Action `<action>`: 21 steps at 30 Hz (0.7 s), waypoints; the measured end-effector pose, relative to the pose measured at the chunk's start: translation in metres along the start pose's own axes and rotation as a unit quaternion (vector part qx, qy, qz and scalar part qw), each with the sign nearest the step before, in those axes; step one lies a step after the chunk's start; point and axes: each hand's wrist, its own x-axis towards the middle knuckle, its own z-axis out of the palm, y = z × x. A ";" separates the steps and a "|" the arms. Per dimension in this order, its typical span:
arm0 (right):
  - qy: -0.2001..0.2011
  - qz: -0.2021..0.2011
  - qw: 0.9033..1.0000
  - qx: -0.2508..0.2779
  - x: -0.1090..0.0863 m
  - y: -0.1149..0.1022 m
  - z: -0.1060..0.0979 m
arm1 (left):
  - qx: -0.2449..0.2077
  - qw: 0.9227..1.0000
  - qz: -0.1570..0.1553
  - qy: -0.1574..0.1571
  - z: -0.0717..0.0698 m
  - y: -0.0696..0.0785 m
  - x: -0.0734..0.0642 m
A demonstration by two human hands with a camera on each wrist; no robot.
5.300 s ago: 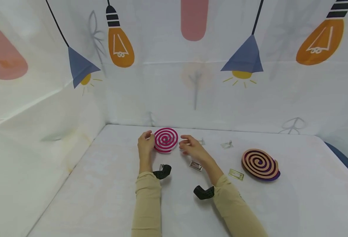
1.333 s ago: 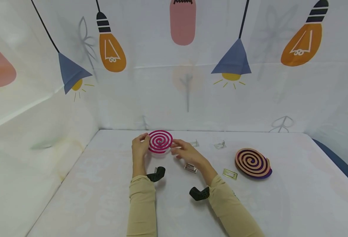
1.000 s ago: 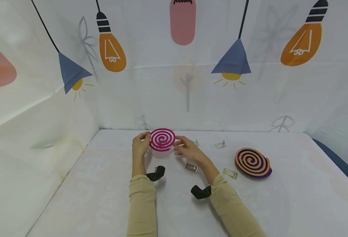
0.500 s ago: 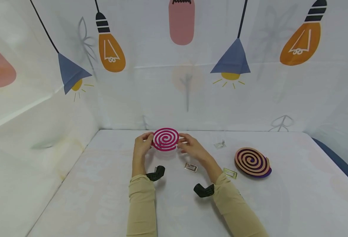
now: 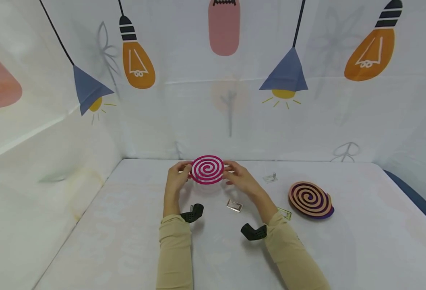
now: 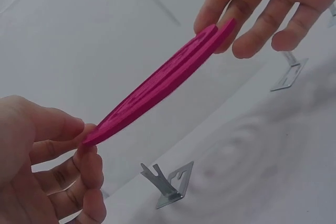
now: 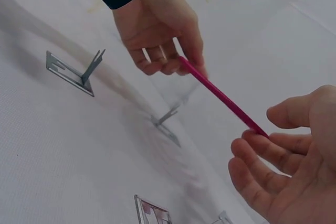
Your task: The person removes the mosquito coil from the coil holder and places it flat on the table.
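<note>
A pink mosquito coil (image 5: 207, 169) is held tilted above the table near its back edge; its spiral shadow falls below in the left wrist view. My left hand (image 5: 176, 177) pinches the coil's left rim between thumb and fingers. At the opposite rim, my right hand (image 5: 242, 178) touches the coil's edge with its fingers, the thumb standing off it in the right wrist view. Beneath the coil stands a small metal coil stand (image 6: 173, 186) with a raised forked prong. Another metal stand (image 7: 71, 73) appears in the right wrist view.
On the right lies a stack of brown and purple mosquito coils (image 5: 311, 199). More thin metal stands lie about: one (image 5: 234, 206) between the forearms, one (image 5: 284, 213) partly behind the right sleeve, one (image 5: 270, 178) farther back. A printed white curtain (image 5: 198, 117) rises behind the table.
Over the last second the pink coil has moved right in my left hand's pinch and turned slightly. My right hand has shifted right along with its edge. The stack stays put.
</note>
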 end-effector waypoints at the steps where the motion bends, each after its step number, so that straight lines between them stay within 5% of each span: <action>1: 0.000 0.000 1.000 -0.001 -0.001 0.000 -0.001 | 0.000 1.000 0.002 -0.002 0.000 0.000 0.000; 15: 0.039 0.012 0.999 -0.016 -0.003 -0.003 -0.011 | 0.005 1.000 0.003 -0.021 0.007 0.003 -0.001; 21: 0.063 0.019 0.998 -0.004 -0.005 -0.005 -0.017 | -0.005 0.998 0.037 -0.042 0.012 0.005 -0.001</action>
